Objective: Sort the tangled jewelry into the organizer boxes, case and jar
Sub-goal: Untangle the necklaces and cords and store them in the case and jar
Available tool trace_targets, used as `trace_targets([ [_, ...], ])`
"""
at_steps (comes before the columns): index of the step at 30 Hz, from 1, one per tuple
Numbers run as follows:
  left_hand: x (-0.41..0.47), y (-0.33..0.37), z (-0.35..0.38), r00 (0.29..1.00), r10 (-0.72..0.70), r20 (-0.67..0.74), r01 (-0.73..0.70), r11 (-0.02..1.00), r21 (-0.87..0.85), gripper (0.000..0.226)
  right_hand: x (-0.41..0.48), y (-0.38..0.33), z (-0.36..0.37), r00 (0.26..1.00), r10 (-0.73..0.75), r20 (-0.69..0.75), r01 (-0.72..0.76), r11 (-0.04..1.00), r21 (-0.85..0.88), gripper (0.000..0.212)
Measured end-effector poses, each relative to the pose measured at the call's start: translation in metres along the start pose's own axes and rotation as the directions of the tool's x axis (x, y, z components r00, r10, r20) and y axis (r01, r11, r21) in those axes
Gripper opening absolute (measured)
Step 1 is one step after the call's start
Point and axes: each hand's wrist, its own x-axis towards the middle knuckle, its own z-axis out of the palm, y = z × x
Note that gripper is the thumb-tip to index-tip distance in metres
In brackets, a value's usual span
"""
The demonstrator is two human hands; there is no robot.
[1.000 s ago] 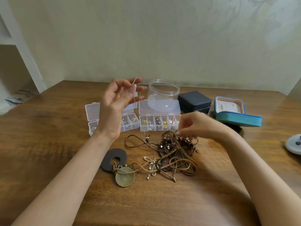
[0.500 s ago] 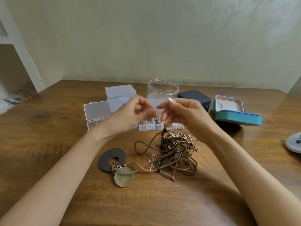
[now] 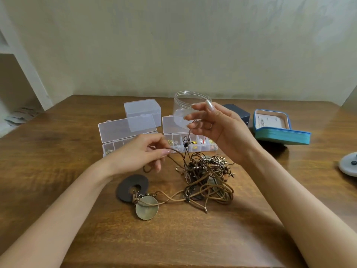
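Observation:
A tangle of brown cords, beads and metal charms (image 3: 207,178) lies on the wooden table (image 3: 58,151). A dark ring pendant (image 3: 127,187) and a brass disc pendant (image 3: 146,208) trail from it at the left. My left hand (image 3: 139,153) pinches a brown cord (image 3: 176,153) low beside the pile. My right hand (image 3: 216,126) is raised in front of the clear jar (image 3: 190,102) and pinches the same cord higher up, so a strand with a small charm hangs down. Two open compartment organizer boxes (image 3: 123,132) (image 3: 193,146) stand behind.
A small closed clear box (image 3: 142,109) stands behind the left organizer. A dark blue case (image 3: 238,113) and an open teal case (image 3: 280,130) sit at the right. A grey round object (image 3: 348,167) lies at the table's right edge. A white shelf is at far left.
My hands, close together over the pile before, have parted: the right has risen toward the jar with the cord, the left has dropped toward the table, drawing the cord out.

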Motion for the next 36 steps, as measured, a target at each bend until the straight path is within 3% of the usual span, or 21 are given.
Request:
trace_targets([
  [6,-0.007,0.023,0.002,0.991,0.023,-0.128,-0.053,0.971,-0.234,0.023,0.007,0.005,0.004,0.999,0.036,0.001,-0.036,0.997,-0.066,0.024],
  [9,0.000,0.038,0.012,0.993,0.036,-0.111,-0.072,0.938,-0.340,0.024,0.013,0.011,0.009,0.998,0.056,0.034,-0.053,0.995,-0.081,0.024],
  [11,0.005,0.048,0.024,0.996,0.089,-0.030,-0.093,0.954,-0.285,0.025,0.016,0.012,0.010,0.993,0.092,0.067,-0.089,0.995,-0.050,0.024],
  [13,0.009,0.050,0.034,0.988,0.153,0.036,-0.152,0.988,-0.011,0.032,0.020,0.010,0.010,0.985,0.143,0.097,-0.145,0.989,0.016,0.024],
  [15,0.009,0.049,0.034,0.954,0.285,-0.087,-0.256,0.933,0.254,0.040,0.024,0.006,0.006,0.980,0.155,0.123,-0.159,0.987,0.022,0.022],
  [16,0.009,0.047,0.030,0.915,0.347,-0.206,-0.295,0.923,0.247,0.039,0.025,0.005,0.005,0.981,0.142,0.134,-0.144,0.990,0.004,0.022],
  [18,0.010,0.042,0.019,0.846,0.296,-0.444,-0.329,0.944,0.002,0.022,0.026,0.002,0.001,0.983,0.103,0.152,-0.100,0.995,-0.026,0.022],
  [19,0.013,0.037,0.012,0.842,0.222,-0.492,-0.297,0.951,-0.080,0.012,0.025,0.001,0.000,0.984,0.090,0.153,-0.086,0.996,-0.029,0.023],
  [20,0.017,0.031,0.006,0.864,0.165,-0.476,-0.232,0.969,-0.085,0.008,0.025,0.000,-0.001,0.985,0.078,0.153,-0.075,0.997,-0.025,0.025],
  [22,0.026,0.017,0.000,0.971,0.078,-0.225,-0.082,0.997,-0.010,0.020,0.024,-0.001,-0.002,0.986,0.052,0.156,-0.052,0.999,-0.008,0.026],
  [24,0.030,0.009,0.006,0.999,0.026,0.021,-0.027,0.998,0.054,0.029,0.023,0.000,-0.001,0.985,0.033,0.172,-0.037,0.999,0.018,0.026],
  [25,0.031,0.007,0.011,0.998,0.020,0.061,-0.024,0.997,0.074,0.030,0.023,0.000,-0.001,0.983,0.028,0.180,-0.033,0.999,0.028,0.025],
  [31,0.028,0.005,0.025,0.999,0.034,0.000,-0.034,0.998,-0.051,0.008,0.020,-0.002,0.003,0.984,0.008,0.178,-0.006,1.000,-0.009,0.026],
  [36,0.020,0.004,0.017,0.997,0.034,0.064,-0.010,0.937,-0.349,0.008,0.021,0.002,0.001,0.995,0.032,0.094,-0.026,0.998,-0.060,0.027],
])
